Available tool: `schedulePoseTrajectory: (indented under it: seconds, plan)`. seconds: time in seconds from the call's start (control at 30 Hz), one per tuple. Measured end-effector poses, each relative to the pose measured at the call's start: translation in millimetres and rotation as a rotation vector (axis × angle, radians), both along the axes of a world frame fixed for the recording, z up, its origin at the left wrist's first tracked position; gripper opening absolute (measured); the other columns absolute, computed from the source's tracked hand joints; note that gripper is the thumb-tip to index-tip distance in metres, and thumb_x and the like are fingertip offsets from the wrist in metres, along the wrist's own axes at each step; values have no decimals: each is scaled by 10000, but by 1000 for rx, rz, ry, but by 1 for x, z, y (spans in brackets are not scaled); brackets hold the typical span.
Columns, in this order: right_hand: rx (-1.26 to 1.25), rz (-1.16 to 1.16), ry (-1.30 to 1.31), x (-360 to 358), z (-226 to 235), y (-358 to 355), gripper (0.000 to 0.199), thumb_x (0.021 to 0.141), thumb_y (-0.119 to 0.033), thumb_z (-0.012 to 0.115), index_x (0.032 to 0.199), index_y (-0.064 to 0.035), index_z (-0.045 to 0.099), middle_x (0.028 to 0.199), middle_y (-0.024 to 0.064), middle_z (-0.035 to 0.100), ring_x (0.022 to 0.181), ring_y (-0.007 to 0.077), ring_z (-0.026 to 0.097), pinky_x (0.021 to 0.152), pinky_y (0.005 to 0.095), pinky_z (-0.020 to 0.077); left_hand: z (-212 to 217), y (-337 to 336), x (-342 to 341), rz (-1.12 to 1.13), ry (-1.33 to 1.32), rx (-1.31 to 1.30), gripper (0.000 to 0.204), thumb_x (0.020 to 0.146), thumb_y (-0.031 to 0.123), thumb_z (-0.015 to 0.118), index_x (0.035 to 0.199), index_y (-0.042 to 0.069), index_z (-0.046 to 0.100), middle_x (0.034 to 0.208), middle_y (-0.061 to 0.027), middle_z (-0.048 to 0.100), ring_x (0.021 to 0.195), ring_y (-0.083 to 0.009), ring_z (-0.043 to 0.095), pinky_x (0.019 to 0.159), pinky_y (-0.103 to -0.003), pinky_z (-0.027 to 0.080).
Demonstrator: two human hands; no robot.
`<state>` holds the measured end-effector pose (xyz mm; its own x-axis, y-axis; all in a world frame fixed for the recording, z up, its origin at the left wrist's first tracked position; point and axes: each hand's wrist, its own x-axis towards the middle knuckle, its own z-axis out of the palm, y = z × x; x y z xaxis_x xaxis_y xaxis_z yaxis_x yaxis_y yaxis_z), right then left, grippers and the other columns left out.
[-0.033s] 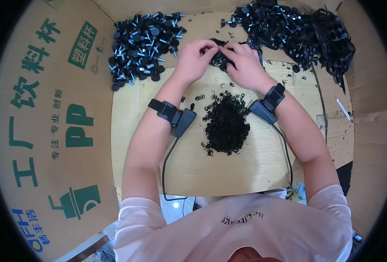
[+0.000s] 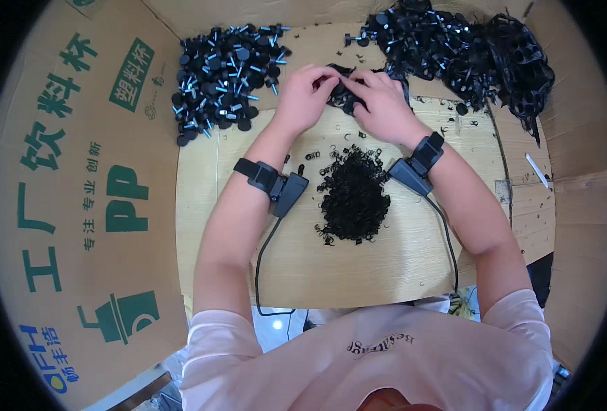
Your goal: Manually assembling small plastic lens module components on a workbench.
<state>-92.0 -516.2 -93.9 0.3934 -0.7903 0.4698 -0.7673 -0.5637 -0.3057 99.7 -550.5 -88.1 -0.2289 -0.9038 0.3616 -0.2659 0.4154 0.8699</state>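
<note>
Both bare hands meet over a black, glossy, irregular flexible-looking piece point(image 2: 346, 101) at the far side of the pale wood-coloured bench point(image 2: 351, 274), beyond a heap of small black curled rings point(image 2: 355, 198). The long axis of the piece runs roughly left to right, across the line of the forearms; one end shows beside the left hand point(image 2: 303, 99), the other just past the knuckles of the right hand point(image 2: 385, 103). Which end is its front cannot be told. The thumb and forefinger of the left hand draw their tips close together at the piece, but whether they pinch it is hidden; the fingers of the right hand are clamped on it, thumb at the near side and forefinger pointing left. A tan cardboard enclosure point(image 2: 159, 219), printed in green on its left wall, surrounds the bench. Within it, at far left, lies a pile of black round-headed knobs with silvery studs point(image 2: 224, 75), the studs pointing every way; at far right, a second pile of black studded parts point(image 2: 427, 44) adjoins a black, perforated, net-like bundle point(image 2: 523, 68) tapering toward the wearer, its contents unclear. A thin white stick point(image 2: 536, 170) lies obliquely near the right wall.
</note>
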Motion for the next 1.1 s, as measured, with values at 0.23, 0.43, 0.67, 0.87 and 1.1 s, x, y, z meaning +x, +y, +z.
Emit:
schedulePoseTrajectory:
  seconds: [0.23, 0.43, 0.67, 0.87, 1.1]
  plan:
    - [14, 31, -60, -2, -2, 0, 427, 828, -152, 577, 1247, -90, 631, 1236, 87, 576, 1146, 281, 492, 989, 409, 355, -3, -1, 3, 268, -134, -137, 116, 855, 35, 644, 956, -5, 684, 828, -119, 638, 687, -210, 607, 669, -307, 500]
    - [37, 11, -53, -4, -6, -1, 417, 838, -157, 576, 1247, -95, 629, 1243, 73, 564, 1158, 267, 481, 994, 412, 346, 10, 7, -2, 196, -425, -260, 228, 813, 156, 736, 967, -10, 711, 794, -110, 666, 629, -174, 605, 619, -285, 494]
    - [86, 19, -2, -5, -1, 2, 423, 849, -144, 570, 1267, -104, 619, 1249, 65, 536, 1164, 252, 455, 995, 400, 323, 3, -1, -7, 174, -328, -273, 185, 808, 136, 728, 902, -21, 702, 787, -122, 636, 662, -218, 620, 625, -318, 495]
    - [110, 21, 13, -4, -1, 0, 434, 844, -131, 579, 1275, -107, 617, 1257, 67, 523, 1160, 252, 453, 992, 398, 323, -9, -16, -3, 253, -204, -191, 116, 857, 89, 679, 877, -25, 683, 781, -93, 604, 653, -178, 569, 623, -288, 455]
    - [66, 14, 40, -4, -4, -2, 412, 848, -158, 560, 1248, -91, 635, 1235, 64, 549, 1151, 238, 462, 926, 392, 334, -9, -27, 9, 291, 477, 210, 228, 993, 214, 561, 926, 23, 667, 782, 21, 596, 652, -63, 469, 593, -207, 383]
